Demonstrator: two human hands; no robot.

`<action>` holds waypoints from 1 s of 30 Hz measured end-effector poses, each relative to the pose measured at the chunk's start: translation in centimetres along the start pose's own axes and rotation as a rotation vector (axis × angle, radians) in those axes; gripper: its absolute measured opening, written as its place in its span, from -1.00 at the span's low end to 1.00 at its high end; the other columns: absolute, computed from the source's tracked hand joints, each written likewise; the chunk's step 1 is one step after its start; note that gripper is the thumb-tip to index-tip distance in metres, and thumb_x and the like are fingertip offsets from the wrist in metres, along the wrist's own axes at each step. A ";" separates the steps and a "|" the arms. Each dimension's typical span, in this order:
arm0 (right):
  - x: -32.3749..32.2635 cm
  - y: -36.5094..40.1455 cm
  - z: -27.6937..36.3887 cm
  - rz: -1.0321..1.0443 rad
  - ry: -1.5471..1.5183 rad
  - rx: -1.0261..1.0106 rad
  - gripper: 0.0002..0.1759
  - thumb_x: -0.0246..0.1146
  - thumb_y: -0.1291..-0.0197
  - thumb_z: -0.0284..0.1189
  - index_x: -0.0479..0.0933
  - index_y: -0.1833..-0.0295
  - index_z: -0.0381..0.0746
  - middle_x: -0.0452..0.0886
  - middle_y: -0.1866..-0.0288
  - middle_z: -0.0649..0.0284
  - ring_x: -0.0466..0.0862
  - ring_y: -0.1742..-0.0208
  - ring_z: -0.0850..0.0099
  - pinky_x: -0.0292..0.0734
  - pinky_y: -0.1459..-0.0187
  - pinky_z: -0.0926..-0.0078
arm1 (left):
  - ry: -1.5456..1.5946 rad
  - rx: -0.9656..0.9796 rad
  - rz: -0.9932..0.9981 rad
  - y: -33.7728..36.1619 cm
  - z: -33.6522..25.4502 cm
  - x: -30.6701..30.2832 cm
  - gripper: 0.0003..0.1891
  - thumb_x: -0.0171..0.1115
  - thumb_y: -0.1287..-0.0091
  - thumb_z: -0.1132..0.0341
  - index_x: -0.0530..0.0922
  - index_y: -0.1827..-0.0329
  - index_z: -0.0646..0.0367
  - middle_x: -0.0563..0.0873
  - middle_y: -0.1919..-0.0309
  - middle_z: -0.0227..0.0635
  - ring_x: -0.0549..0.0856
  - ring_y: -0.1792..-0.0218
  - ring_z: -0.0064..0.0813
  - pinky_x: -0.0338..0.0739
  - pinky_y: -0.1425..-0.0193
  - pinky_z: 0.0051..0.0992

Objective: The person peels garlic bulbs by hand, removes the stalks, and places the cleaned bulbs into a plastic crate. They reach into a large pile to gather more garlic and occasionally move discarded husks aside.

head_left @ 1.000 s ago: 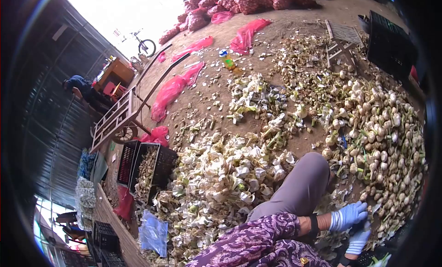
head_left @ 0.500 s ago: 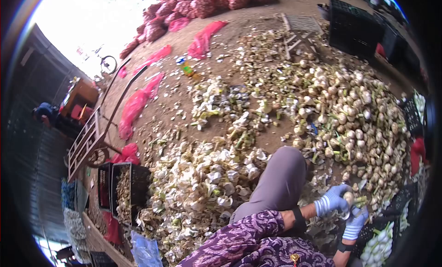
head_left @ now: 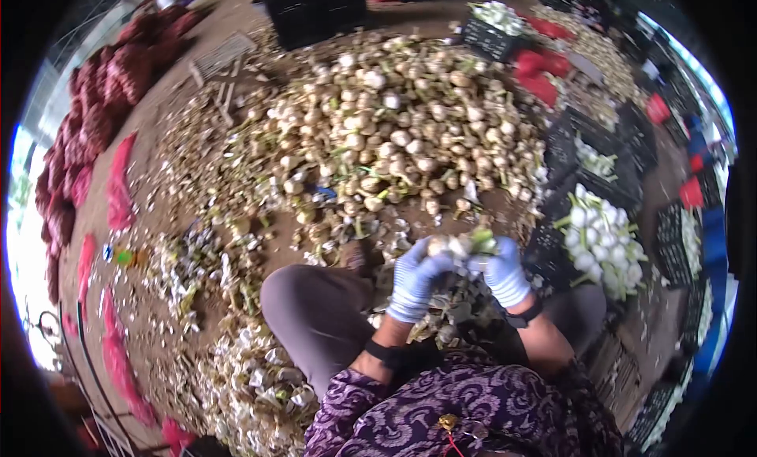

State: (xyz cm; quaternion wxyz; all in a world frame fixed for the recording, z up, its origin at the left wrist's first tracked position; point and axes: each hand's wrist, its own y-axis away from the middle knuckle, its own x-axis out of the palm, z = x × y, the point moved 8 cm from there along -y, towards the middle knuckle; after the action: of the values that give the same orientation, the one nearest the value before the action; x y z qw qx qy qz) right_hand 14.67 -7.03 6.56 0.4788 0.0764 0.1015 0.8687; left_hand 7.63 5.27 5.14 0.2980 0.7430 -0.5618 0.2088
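Both my hands wear pale striped gloves and meet above my lap. My left hand point(head_left: 418, 279) is closed around a garlic bulb point(head_left: 449, 246). Its green stem end points toward my right hand point(head_left: 502, 276), whose fingers are curled at that stem. Whether a small tool sits in the right hand is hidden. Beyond my hands spreads a large heap of unpeeled garlic bulbs point(head_left: 402, 138). Loose skins and trimmings point(head_left: 256, 382) lie on the ground to my left and under my hands.
Cleaned white bulbs point(head_left: 603, 244) fill a crate at my right, with more black crates point(head_left: 603, 153) behind. A small folding stool point(head_left: 223, 59) and a tall black crate point(head_left: 313, 14) stand at the back. Red net sacks point(head_left: 118, 78) line the left.
My view has swung right, so the garlic heap and my hands now sit nearer the middle. Both hands still hold a garlic bulb between them.
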 end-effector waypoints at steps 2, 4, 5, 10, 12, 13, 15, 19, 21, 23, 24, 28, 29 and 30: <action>0.0 -0.2 -0.8 0.025 -0.052 -0.052 -0.86 0.18 0.07 -0.61 0.57 0.33 -0.26 0.63 0.45 0.32 0.58 0.45 0.55 0.50 0.37 0.62 | 0.183 -0.063 0.043 0.2 1.0 -0.2 -0.63 0.23 -0.19 0.19 0.53 0.11 0.34 0.64 0.44 -0.34 0.54 0.59 -0.62 0.40 0.53 -0.69; 0.7 -0.1 1.6 -0.092 0.137 -0.209 -0.85 0.15 0.09 -0.63 0.55 0.33 -0.30 0.61 0.46 0.31 0.58 0.44 0.56 0.51 0.37 0.60 | 0.208 -0.115 -0.032 0.0 1.7 -0.4 -0.61 0.21 -0.22 0.14 0.53 0.14 0.35 0.62 0.51 -0.33 0.52 0.68 -0.59 0.37 0.63 -0.67; 1.0 -0.2 1.9 -0.089 0.278 -0.254 -0.82 0.09 0.11 -0.64 0.55 0.34 -0.30 0.61 0.46 0.29 0.58 0.43 0.55 0.50 0.37 0.57 | 0.196 -0.169 -0.018 -0.1 2.3 -0.7 -0.60 0.16 -0.26 0.10 0.53 0.14 0.36 0.62 0.54 -0.27 0.50 0.75 -0.54 0.35 0.73 -0.62; 0.1 -2.0 -2.0 -0.144 0.413 -0.306 -0.84 0.10 0.11 -0.61 0.53 0.34 -0.32 0.60 0.44 0.14 0.59 0.41 0.35 0.49 0.32 0.44 | 0.326 -0.250 0.015 -0.4 3.4 -0.4 -0.51 0.08 -0.28 -0.03 0.48 0.17 0.34 0.59 0.62 -0.22 0.48 0.81 -0.45 0.40 0.78 -0.53; -0.8 -2.4 -3.7 -0.166 0.373 -0.262 -0.85 0.19 0.02 -0.53 0.52 0.27 -0.31 0.61 0.38 0.11 0.60 0.34 0.36 0.49 0.27 0.45 | 0.352 -0.271 -0.011 -0.6 3.8 -0.4 -0.49 0.06 -0.28 -0.07 0.48 0.17 0.33 0.58 0.63 -0.22 0.48 0.81 -0.43 0.42 0.77 -0.51; -0.9 -2.5 -4.3 -0.105 0.384 -0.264 -0.76 0.24 -0.03 -0.45 0.50 0.16 -0.30 0.60 0.26 0.12 0.59 0.29 0.36 0.51 0.20 0.47 | 0.372 -0.294 0.000 -0.7 4.6 -0.6 -0.47 0.03 -0.29 -0.09 0.47 0.16 0.33 0.58 0.63 -0.23 0.49 0.79 -0.43 0.45 0.74 -0.51; -2.6 -3.0 -3.9 0.003 0.302 -0.204 -0.72 0.24 -0.03 -0.46 0.48 0.11 -0.31 0.60 0.22 0.15 0.59 0.27 0.36 0.52 0.17 0.49 | 0.449 -0.368 -0.055 -0.4 4.8 0.0 -0.48 0.00 -0.31 -0.09 0.48 0.15 0.32 0.59 0.63 -0.25 0.55 0.73 -0.44 0.50 0.65 -0.55; -3.6 -0.5 -0.1 -0.066 -0.018 -0.031 -0.63 0.26 -0.06 -0.43 0.48 -0.01 -0.34 0.57 0.08 0.17 0.59 0.11 0.40 0.55 0.05 0.53 | 0.149 -0.131 0.009 -1.4 4.2 -1.3 -0.55 0.06 -0.30 0.02 0.48 0.08 0.30 0.64 0.42 -0.24 0.61 0.57 -0.49 0.55 0.51 -0.57; -0.2 0.2 1.8 0.128 -0.182 -0.026 -0.68 0.23 -0.11 -0.37 0.53 0.06 -0.32 0.60 0.16 0.19 0.62 0.21 0.47 0.56 0.23 0.62 | -0.103 -0.012 0.004 -0.9 2.5 0.0 -0.56 0.11 -0.29 0.05 0.48 0.06 0.31 0.64 0.37 -0.29 0.61 0.49 -0.52 0.55 0.44 -0.58; -1.2 -0.6 -2.1 0.045 -0.261 0.122 -0.72 0.22 -0.09 -0.40 0.53 0.12 -0.34 0.62 0.27 0.23 0.62 0.32 0.52 0.54 0.40 0.65 | -0.345 0.055 -0.028 -0.9 1.8 0.0 -0.62 0.19 -0.26 0.16 0.48 0.02 0.30 0.61 0.31 -0.40 0.59 0.29 -0.57 0.54 0.26 -0.62; -1.6 -0.8 -2.9 0.026 -0.309 0.188 -0.75 0.22 -0.08 -0.42 0.53 0.16 -0.34 0.62 0.30 0.25 0.62 0.35 0.53 0.54 0.43 0.65 | -0.346 0.053 -0.035 -1.3 2.5 -0.5 -0.62 0.19 -0.26 0.16 0.48 0.02 0.30 0.61 0.31 -0.40 0.59 0.29 -0.57 0.54 0.26 -0.62; -0.3 -0.7 -3.6 0.049 -0.596 0.219 -0.80 0.23 -0.02 -0.45 0.51 0.25 -0.34 0.61 0.31 0.18 0.64 0.31 0.35 0.62 0.28 0.46 | 0.308 0.031 -0.228 -2.0 3.7 -4.3 -0.78 0.13 -0.13 0.64 0.46 0.16 0.23 0.62 0.39 -0.29 0.62 0.39 -0.48 0.57 0.23 -0.53; -0.4 -0.4 -4.1 -0.044 -0.677 0.271 -0.75 0.26 0.00 -0.35 0.53 0.29 -0.32 0.60 0.41 0.18 0.62 0.47 0.33 0.56 0.48 0.47 | 0.338 0.050 -0.226 -1.7 3.1 -4.2 -0.76 0.11 -0.11 0.66 0.46 0.17 0.23 0.62 0.39 -0.29 0.63 0.39 -0.47 0.57 0.24 -0.53; -0.8 -0.2 -4.6 -0.142 -0.755 0.317 -0.69 0.29 0.02 -0.25 0.54 0.33 -0.30 0.59 0.51 0.18 0.59 0.62 0.31 0.49 0.68 0.48 | 0.369 0.069 -0.219 -1.7 2.7 -4.1 -0.75 0.10 -0.09 0.69 0.46 0.18 0.24 0.62 0.40 -0.29 0.63 0.39 -0.46 0.57 0.25 -0.53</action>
State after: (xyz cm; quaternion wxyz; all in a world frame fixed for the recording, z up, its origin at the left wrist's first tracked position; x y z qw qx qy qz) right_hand 14.16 -8.05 2.06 0.5233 0.4550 0.0564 0.7183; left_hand 8.05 6.61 0.16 0.3913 0.7585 -0.4060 0.3267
